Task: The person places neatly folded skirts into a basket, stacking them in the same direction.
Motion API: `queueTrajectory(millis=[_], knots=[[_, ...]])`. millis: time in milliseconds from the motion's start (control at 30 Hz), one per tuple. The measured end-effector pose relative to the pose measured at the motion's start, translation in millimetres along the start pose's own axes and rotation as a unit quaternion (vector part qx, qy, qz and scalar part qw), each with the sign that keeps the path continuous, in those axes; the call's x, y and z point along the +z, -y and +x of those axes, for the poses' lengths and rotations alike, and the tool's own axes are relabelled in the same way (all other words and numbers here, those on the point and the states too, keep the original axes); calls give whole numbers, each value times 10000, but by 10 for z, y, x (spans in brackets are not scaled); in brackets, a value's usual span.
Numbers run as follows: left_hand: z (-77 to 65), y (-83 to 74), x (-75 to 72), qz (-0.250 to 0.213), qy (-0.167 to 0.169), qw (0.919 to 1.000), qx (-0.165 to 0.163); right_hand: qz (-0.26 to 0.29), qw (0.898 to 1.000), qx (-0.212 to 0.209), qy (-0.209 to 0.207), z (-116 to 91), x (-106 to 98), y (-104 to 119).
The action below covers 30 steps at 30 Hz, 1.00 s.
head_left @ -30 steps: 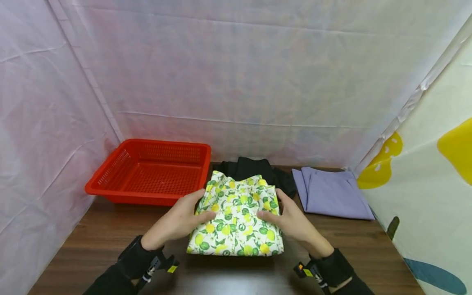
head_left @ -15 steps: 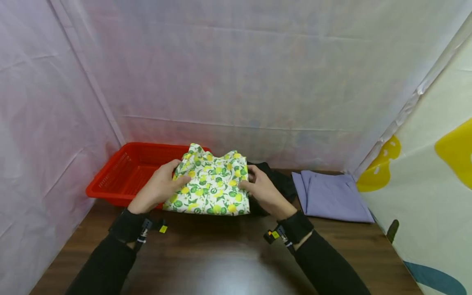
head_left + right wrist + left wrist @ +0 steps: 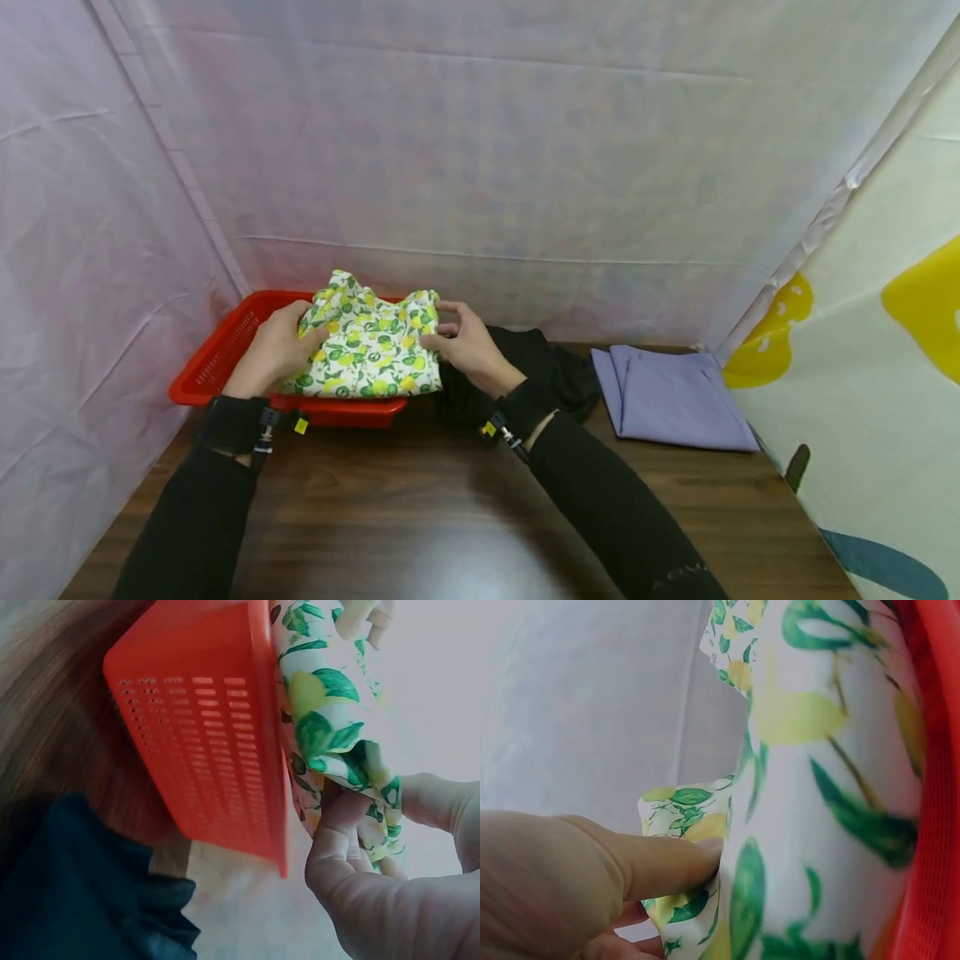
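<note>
A folded white cloth garment printed with lemons and green leaves (image 3: 371, 346) is held up over the red plastic basket (image 3: 225, 346). My left hand (image 3: 275, 347) grips its left edge, thumb on top and fingers beneath. At the opposite edge my right hand (image 3: 472, 346) pinches the fabric between thumb and fingers. From the left wrist, the left thumb (image 3: 671, 862) presses on the lemon print (image 3: 817, 772). In the right wrist view, the right hand (image 3: 397, 870) holds a bunched corner beside the basket's slotted wall (image 3: 202, 727). The garment hides most of the basket's inside.
Dark crumpled cloth (image 3: 540, 367) lies right of the basket, partly behind my right forearm. Farther right is a folded lavender cloth (image 3: 675, 400). The brown wooden table (image 3: 405, 500) meets white fabric walls (image 3: 480, 150) at the back and left.
Both hands have carried the lemon-print garment leftward and away from me, from the middle of the table to above the red basket. The lavender cloth has stayed put.
</note>
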<state>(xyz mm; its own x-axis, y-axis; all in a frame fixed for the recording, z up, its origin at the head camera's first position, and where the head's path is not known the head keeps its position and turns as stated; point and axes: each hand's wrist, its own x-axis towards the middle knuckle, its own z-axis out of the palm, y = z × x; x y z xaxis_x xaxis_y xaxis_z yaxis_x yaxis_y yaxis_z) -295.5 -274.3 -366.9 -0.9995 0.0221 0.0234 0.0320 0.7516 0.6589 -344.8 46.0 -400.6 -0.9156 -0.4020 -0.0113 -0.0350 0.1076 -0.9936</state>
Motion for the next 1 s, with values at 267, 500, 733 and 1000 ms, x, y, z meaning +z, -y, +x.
queueTrajectory(millis=[267, 500, 733, 1000], knots=[[23, 302, -97, 174, -268, 9992, -237, -536, 9973, -257, 426, 165, 316, -16], [39, 456, -103, 231, -538, 9976, -375, -993, 9910, -237, 864, 214, 394, 9], [16, 483, 75, 512, -1104, 9926, -31, -1814, 9811, -479, 467, 132, 315, -73], [-31, 258, 281, 490, -1095, 9924, 280, -1668, 9831, -716, 248, 25, 161, -189]])
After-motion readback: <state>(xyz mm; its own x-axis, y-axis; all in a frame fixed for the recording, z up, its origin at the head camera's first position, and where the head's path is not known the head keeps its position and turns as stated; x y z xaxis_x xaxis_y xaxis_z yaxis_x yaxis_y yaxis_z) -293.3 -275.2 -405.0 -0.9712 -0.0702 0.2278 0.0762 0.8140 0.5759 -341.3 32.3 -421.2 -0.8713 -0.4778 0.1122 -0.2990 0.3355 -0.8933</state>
